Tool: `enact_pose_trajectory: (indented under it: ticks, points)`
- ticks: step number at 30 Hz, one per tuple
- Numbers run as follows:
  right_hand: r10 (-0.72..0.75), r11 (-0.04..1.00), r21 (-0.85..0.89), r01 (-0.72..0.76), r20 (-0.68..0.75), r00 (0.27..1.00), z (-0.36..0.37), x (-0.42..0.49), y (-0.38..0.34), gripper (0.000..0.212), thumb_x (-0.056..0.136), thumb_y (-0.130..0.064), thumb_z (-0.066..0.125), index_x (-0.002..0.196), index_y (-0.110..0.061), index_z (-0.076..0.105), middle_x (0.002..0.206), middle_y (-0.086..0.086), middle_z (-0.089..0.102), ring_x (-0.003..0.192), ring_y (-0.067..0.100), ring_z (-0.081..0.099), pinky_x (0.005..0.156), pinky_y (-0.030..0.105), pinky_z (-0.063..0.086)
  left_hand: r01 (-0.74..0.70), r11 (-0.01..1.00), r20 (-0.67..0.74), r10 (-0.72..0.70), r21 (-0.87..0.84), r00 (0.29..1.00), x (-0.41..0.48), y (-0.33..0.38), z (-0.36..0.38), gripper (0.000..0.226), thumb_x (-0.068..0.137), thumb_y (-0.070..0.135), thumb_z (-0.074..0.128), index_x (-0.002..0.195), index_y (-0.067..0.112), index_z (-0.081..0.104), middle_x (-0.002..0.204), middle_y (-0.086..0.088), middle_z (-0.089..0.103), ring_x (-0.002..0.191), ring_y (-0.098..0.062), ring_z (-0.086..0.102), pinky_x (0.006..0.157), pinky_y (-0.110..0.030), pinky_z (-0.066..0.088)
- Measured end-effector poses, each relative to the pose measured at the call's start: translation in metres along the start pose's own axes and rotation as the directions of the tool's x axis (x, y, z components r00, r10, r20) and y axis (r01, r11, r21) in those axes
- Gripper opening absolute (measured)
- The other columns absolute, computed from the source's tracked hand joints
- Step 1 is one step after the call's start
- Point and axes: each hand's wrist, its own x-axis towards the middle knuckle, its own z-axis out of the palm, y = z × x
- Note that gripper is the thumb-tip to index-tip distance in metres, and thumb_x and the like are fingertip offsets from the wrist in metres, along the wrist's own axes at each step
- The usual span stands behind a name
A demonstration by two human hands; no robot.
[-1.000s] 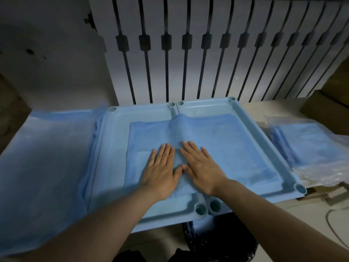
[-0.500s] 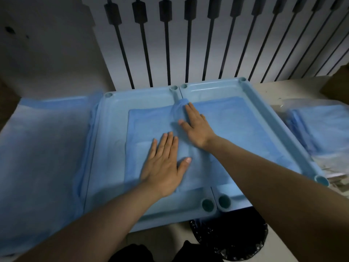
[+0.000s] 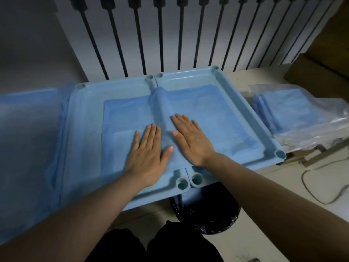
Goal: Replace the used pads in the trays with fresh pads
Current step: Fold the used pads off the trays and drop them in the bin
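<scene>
Blue pad (image 3: 205,112) across 2 trays (image 3: 85,118), under L hand (image 3: 146,157) & R hand (image 3: 190,140)

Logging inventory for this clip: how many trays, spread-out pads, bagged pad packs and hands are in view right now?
Trays: 2, the left tray and the right tray
Spread pad: 1, lying across both trays
Bagged pad pack: 1
Hands: 2, the left hand and the right hand
Total: 6
</scene>
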Motion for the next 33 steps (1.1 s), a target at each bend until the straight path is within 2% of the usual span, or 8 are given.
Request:
enact_pose_trajectory:
  ticks: [3, 8, 16, 18, 22, 28, 31, 33]
  points:
    - [0.023, 0.993, -0.114, -0.019, 0.031, 0.999, -0.007, -0.005, 0.016, 0.075, 0.089, -0.060, 0.001, 0.155, -0.026, 0.010, 0.162, -0.006, 0.007, 0.149, 0.011, -0.001, 0.121, 0.033, -0.005, -0.003, 1.000, 0.011, 0.003, 0.005, 1.000, 0.000, -0.001, 0.001, 0.090, 0.080, 0.061, -0.018, 0.152, 0.009, -0.006, 0.162, -0.005, -0.008, 0.148, -0.014, -0.013, 0.120, -0.043, -0.007]
    - [0.159, 0.953, -0.265, -0.145, 0.033, 0.987, -0.028, -0.014, 0.057, 0.059, 0.102, -0.049, 0.016, 0.155, -0.024, 0.007, 0.163, -0.005, 0.000, 0.149, 0.012, -0.007, 0.121, 0.036, -0.007, -0.012, 1.000, 0.035, 0.011, 0.012, 0.999, -0.002, -0.003, -0.001, 0.089, 0.081, 0.061, -0.020, 0.152, 0.009, -0.010, 0.161, -0.005, -0.013, 0.147, -0.014, -0.017, 0.120, -0.043, -0.006]
    - [0.338, 0.846, -0.435, -0.310, -0.013, 0.941, -0.057, -0.028, 0.097, 0.063, 0.100, -0.053, 0.009, 0.155, -0.025, -0.002, 0.163, -0.003, -0.008, 0.149, 0.016, -0.013, 0.120, 0.040, -0.010, 0.019, 0.995, 0.057, -0.014, -0.096, 0.998, 0.000, -0.005, -0.005, 0.092, 0.078, 0.066, -0.017, 0.151, 0.011, -0.012, 0.161, -0.004, -0.015, 0.146, -0.011, -0.019, 0.120, -0.040, -0.011]
    - [0.287, 0.851, -0.443, -0.284, -0.061, 0.956, -0.053, -0.028, 0.083, 0.063, 0.101, -0.051, 0.011, 0.155, -0.021, -0.002, 0.163, 0.000, -0.007, 0.149, 0.018, -0.012, 0.120, 0.041, -0.011, 0.062, 0.979, 0.020, -0.060, -0.195, 0.998, 0.000, 0.000, -0.012, 0.094, 0.077, 0.067, -0.014, 0.152, 0.011, -0.010, 0.161, -0.004, -0.014, 0.147, -0.012, -0.017, 0.120, -0.039, -0.011]
    - [0.162, 0.975, -0.143, -0.169, -0.063, 0.985, -0.030, -0.020, 0.034, 0.057, 0.104, -0.039, 0.023, 0.155, -0.018, 0.006, 0.163, 0.000, 0.001, 0.150, 0.016, -0.006, 0.120, 0.037, -0.009, -0.065, 0.979, -0.112, 0.044, -0.195, 0.993, 0.007, 0.036, -0.023, 0.089, 0.082, 0.064, -0.004, 0.153, 0.010, -0.001, 0.161, -0.006, -0.010, 0.148, -0.014, -0.012, 0.119, -0.039, -0.012]
    - [0.058, 0.998, 0.009, -0.058, 0.028, 0.998, -0.018, -0.020, 0.022, 0.055, 0.103, -0.027, 0.035, 0.154, -0.016, 0.016, 0.163, 0.002, 0.008, 0.150, 0.017, 0.001, 0.120, 0.034, -0.003, -0.031, 0.979, -0.061, 0.019, -0.204, 0.998, 0.008, 0.058, -0.011, 0.086, 0.082, 0.058, -0.008, 0.154, 0.012, 0.002, 0.161, -0.004, -0.012, 0.147, -0.015, -0.018, 0.120, -0.040, -0.008]
    - [-0.051, 0.997, -0.053, 0.052, 0.026, 0.998, -0.038, -0.036, 0.026, 0.061, 0.088, -0.032, 0.044, 0.144, -0.009, 0.040, 0.154, 0.010, 0.033, 0.143, 0.027, 0.027, 0.118, 0.040, 0.022, -0.024, 0.978, -0.040, 0.016, -0.205, 0.999, 0.007, 0.058, -0.012, 0.070, 0.095, 0.050, 0.008, 0.154, 0.013, 0.000, 0.161, -0.004, -0.015, 0.146, -0.016, -0.020, 0.120, -0.041, -0.007]
    - [-0.116, 0.981, -0.149, 0.121, 0.039, 0.992, -0.051, -0.049, 0.025, 0.059, 0.075, -0.043, 0.044, 0.120, -0.008, 0.056, 0.129, 0.010, 0.053, 0.117, 0.030, 0.050, 0.098, 0.043, 0.042, -0.016, 0.976, -0.004, 0.015, -0.218, 1.000, 0.009, 0.059, -0.014, 0.062, 0.102, 0.041, 0.020, 0.154, 0.015, -0.002, 0.160, -0.002, -0.018, 0.146, -0.015, -0.022, 0.120, -0.041, -0.008]
